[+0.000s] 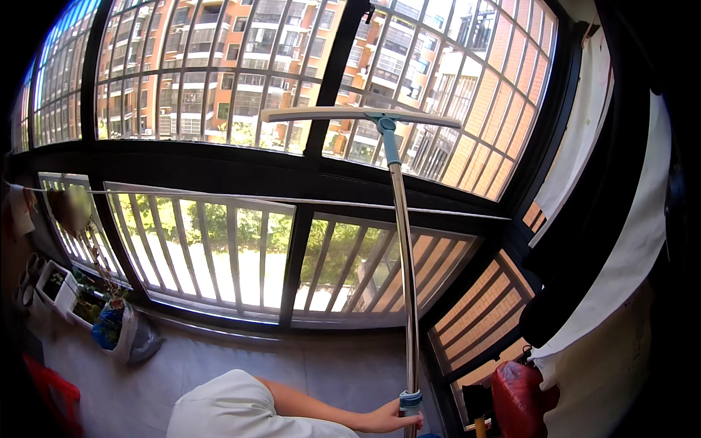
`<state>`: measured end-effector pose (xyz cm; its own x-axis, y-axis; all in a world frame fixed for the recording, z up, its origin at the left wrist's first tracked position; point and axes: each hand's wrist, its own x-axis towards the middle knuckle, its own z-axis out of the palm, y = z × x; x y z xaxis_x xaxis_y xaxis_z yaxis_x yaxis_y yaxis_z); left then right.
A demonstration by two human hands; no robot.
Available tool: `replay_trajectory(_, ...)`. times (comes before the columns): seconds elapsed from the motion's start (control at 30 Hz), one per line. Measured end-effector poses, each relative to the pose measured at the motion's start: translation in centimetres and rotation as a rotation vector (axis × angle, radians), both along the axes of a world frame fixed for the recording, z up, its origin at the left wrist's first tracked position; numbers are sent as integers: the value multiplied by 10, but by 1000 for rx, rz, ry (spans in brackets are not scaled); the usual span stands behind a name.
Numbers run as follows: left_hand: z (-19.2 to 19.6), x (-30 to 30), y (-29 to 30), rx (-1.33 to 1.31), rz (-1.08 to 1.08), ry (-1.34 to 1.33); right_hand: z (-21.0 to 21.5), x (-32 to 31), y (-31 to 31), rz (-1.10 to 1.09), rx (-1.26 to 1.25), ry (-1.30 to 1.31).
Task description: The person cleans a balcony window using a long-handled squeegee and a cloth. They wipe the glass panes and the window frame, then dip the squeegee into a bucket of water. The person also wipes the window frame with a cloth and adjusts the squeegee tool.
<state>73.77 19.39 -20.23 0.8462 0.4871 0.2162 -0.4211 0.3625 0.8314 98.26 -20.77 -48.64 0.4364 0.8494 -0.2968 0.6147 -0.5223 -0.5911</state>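
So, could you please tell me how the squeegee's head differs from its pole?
The squeegee head is a pale, flat bar lying crosswise against the upper window; the pole is shiny metal, thin and nearly upright. The head is untouched, while a hand grips the pole's low end. A blue-green joint links them.

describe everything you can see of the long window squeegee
The window squeegee has a long, shiny metal pole with a teal neck joined to a wide, pale blade at the top. The blade lies about level, high against the window glass. The pole runs nearly upright, leaning slightly, down to a blue-grey collar near the lower edge. One hand grips it at that collar; which hand it is cannot be told.
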Motion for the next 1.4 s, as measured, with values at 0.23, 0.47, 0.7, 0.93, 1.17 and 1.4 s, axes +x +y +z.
replay_trajectory(0.23,22,-89,23,110,385,-60,150,-95,158,131,-115,30)
replay_trajectory(0.47,38,-201,44,141,423,-143,106,-160,248,378,-116,49)
replay_trajectory(0.7,-2,-354,31,-32,445,-77,34,-182,300,647,-152,50)
replay_trajectory(0.93,-41,-492,17,-260,468,-282,201,-353,411,966,-474,412)
replay_trajectory(1.17,-33,-505,27,-897,1180,-385,276,-400,463,1203,9,-397)
replay_trajectory(1.4,-111,-483,18,-1134,1059,-674,275,-387,485,1285,214,-712)
